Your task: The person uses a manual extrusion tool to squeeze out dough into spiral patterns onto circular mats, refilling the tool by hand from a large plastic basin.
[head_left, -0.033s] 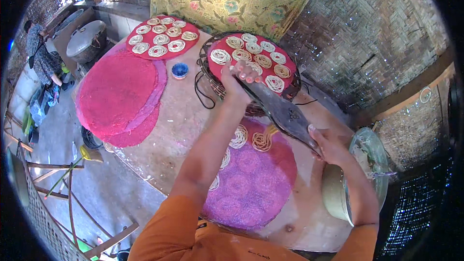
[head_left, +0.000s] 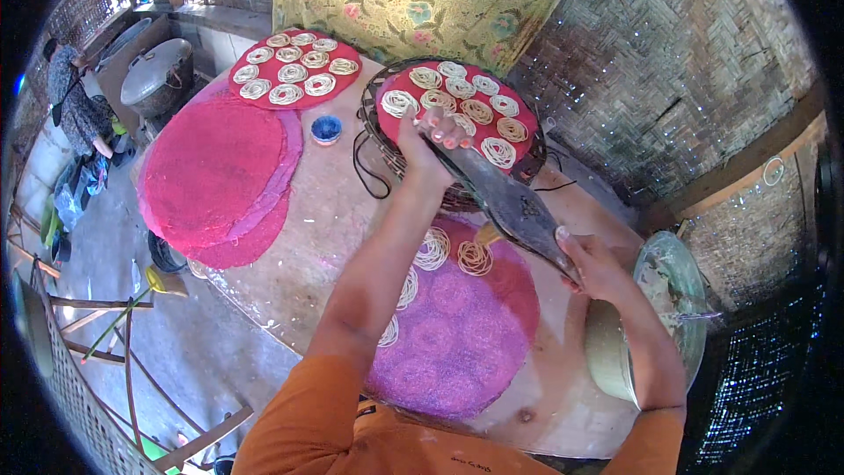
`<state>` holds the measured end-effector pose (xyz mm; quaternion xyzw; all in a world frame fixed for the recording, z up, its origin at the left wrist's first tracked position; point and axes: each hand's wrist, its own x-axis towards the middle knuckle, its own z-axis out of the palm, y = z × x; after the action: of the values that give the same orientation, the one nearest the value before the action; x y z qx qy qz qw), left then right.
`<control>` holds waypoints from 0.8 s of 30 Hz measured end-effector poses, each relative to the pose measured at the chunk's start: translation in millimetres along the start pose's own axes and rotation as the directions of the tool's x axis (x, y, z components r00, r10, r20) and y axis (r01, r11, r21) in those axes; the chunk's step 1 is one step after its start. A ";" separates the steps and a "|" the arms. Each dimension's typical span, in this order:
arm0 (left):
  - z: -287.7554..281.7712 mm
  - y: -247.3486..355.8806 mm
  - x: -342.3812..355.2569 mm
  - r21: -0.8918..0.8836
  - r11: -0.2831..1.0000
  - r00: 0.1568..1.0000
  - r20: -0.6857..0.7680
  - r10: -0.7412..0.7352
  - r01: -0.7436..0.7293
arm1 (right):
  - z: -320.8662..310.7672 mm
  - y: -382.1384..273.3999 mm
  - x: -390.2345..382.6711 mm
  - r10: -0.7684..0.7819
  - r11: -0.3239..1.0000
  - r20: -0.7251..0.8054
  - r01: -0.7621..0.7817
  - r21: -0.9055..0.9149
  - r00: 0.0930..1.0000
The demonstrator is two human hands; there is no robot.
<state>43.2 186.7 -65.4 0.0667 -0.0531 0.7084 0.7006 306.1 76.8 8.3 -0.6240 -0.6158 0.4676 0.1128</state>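
Note:
My left hand [head_left: 432, 145] is wrapped round the upper left end of a dark, long two-part hand press [head_left: 512, 200]. The opposite end is gripped by my right hand [head_left: 600, 266], nearer to me. From under the press's middle shows a yellowish part [head_left: 488, 233], either strands or a nozzle; I cannot tell which. Just beneath it a tan coil of thin dough strands [head_left: 475, 258] lies on a round pink-purple cloth [head_left: 453, 334]. Paler coils [head_left: 432, 248] sit along that cloth's left edge, partly hidden by my left forearm. Faint ring marks cover its surface.
A dark woven tray [head_left: 373, 114] holds a red round bearing coils. Another red round [head_left: 241, 79] with coils lies at the far left, beside stacked pink cloths [head_left: 211, 167]. A blue bowl [head_left: 326, 129] stands between. A tub [head_left: 694, 290] is at right. A person [head_left: 70, 97] stands far left.
The press and both hands have shifted very slightly left, and the yellowish part beneath the press has moved left with them. The coils look the same.

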 end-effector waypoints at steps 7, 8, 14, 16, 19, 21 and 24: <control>-4.0 -1.4 -22.4 0.004 1.000 0.994 -0.109 0.016 -0.015 | -0.3 -11.3 -13.2 0.124 0.992 0.078 -0.121 -0.046 0.989; -8.3 -6.4 -24.4 -0.037 0.999 0.989 -0.148 -0.001 -0.005 | -3.6 -11.6 -14.5 0.146 0.987 0.056 -0.142 -0.072 0.988; -38.2 -4.4 -22.1 0.030 0.999 0.998 -0.051 0.019 -0.017 | 13.6 28.1 17.3 -0.009 1.000 0.021 0.010 -0.016 1.000; -41.0 6.1 -25.2 0.092 0.995 0.998 -0.055 0.031 -0.026 | 26.5 39.6 30.9 -0.089 0.996 0.052 0.089 0.002 0.995; -37.4 21.2 -29.1 0.138 0.990 0.998 -0.035 0.045 -0.040 | 39.3 43.5 36.3 -0.127 0.991 0.100 0.121 0.061 0.987; -17.5 32.2 -34.2 0.151 0.988 0.998 -0.037 0.044 -0.038 | 37.6 28.7 27.0 -0.095 0.994 0.133 0.087 0.065 0.986; 24.7 33.9 -47.5 0.158 0.984 0.996 -0.013 0.084 -0.081 | 26.8 -2.4 -1.3 -0.057 0.998 0.218 0.049 0.046 0.974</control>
<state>10.3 135.3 -48.5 0.1126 0.0071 0.7393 0.6638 285.4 64.5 -3.8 -0.5497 -0.6314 0.5426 0.0693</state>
